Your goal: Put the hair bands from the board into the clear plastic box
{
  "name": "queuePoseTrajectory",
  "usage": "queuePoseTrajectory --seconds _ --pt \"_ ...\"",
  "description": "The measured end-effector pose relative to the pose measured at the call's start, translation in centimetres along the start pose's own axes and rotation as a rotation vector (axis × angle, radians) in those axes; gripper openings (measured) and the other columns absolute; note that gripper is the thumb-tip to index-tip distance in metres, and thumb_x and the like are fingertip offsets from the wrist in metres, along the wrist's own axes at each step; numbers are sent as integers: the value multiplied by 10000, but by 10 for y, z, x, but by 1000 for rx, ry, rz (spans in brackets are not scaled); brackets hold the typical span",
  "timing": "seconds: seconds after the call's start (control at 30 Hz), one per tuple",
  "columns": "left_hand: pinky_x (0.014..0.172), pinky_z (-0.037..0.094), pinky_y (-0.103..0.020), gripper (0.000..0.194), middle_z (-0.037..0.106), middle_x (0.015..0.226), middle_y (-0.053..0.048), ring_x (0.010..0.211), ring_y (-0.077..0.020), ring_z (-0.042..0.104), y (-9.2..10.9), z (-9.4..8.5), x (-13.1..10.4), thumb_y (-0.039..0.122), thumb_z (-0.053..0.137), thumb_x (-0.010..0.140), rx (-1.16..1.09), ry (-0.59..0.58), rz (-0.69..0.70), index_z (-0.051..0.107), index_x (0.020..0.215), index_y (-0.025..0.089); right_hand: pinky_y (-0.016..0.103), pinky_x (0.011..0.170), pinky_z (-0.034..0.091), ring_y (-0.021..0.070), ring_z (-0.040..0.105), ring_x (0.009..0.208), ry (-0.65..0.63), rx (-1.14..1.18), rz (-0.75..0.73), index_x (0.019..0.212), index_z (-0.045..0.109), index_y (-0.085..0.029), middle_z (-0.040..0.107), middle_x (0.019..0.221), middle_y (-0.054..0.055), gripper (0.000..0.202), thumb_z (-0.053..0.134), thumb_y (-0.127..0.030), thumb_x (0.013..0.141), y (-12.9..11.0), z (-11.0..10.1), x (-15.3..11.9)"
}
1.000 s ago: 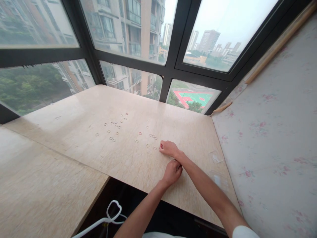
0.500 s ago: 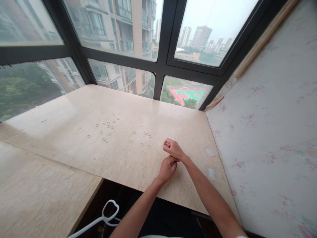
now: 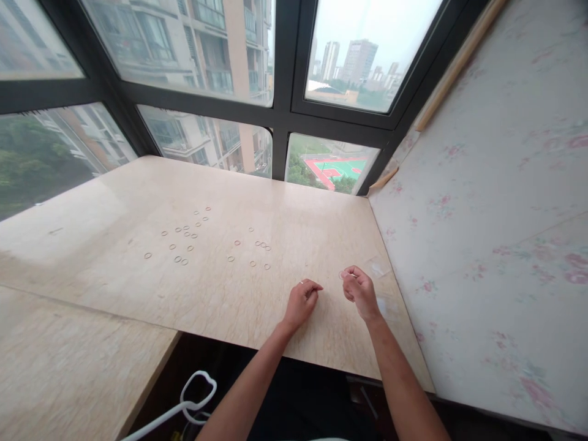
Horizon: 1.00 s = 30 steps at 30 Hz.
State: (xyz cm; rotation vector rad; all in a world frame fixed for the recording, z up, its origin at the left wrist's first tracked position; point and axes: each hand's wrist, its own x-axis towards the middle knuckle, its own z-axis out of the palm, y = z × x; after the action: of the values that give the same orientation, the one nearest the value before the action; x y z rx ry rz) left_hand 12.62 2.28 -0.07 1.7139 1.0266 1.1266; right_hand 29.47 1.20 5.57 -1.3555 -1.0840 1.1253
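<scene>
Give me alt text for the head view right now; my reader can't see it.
The right hand pinches a small ring over a marbled tabletop, with the left hand, loosely curled, beside it. Many thin rings lie scattered to the hands' left, and clear plastic packets lie by a floral wall. Behind, dark-framed windows overlook buildings and a sports court.

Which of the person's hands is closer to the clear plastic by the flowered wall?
The right. The right hand, pinching a small ring, is close beside the clear plastic; the left hand is farther off, on the side away from the flowered wall.
</scene>
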Motion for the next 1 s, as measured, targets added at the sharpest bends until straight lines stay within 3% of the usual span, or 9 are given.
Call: queuePoseTrajectory --seconds 0.27,0.5,0.7,1.0 --pt "753 460 -287 223 669 842 -26 806 -149 608 -1 -1 1 81 459 779 -15 10 7 646 823 193 184 358 135 53 193 388 241 -81 -12 781 512 -212 289 478 -117 341 648 -523 749 9 -34 -36" --pt "758 471 -297 208 679 856 -28 824 -156 621 0 -2 3 107 463 798 -6 2 15 648 837 194 212 409 195 83 252 421 477 -515 -127 787 576 -191 295 471 -98 314 572 -504 808 3 -75 -50" --pt "766 477 -301 205 681 860 -28 829 -157 625 -1 -2 4 112 467 797 20 9 13 650 840 194 224 465 237 95 282 438 459 -687 -155 756 634 -186 273 455 -96 262 558 -429 818 7 -86 -45" --pt "784 485 -305 200 684 866 -34 836 -157 630 0 -2 4 125 465 806 33 3 -11 651 841 188 246 465 233 109 338 427 465 -789 -171 856 711 -145 404 454 -55 353 515 -436 814 24 -96 -36"
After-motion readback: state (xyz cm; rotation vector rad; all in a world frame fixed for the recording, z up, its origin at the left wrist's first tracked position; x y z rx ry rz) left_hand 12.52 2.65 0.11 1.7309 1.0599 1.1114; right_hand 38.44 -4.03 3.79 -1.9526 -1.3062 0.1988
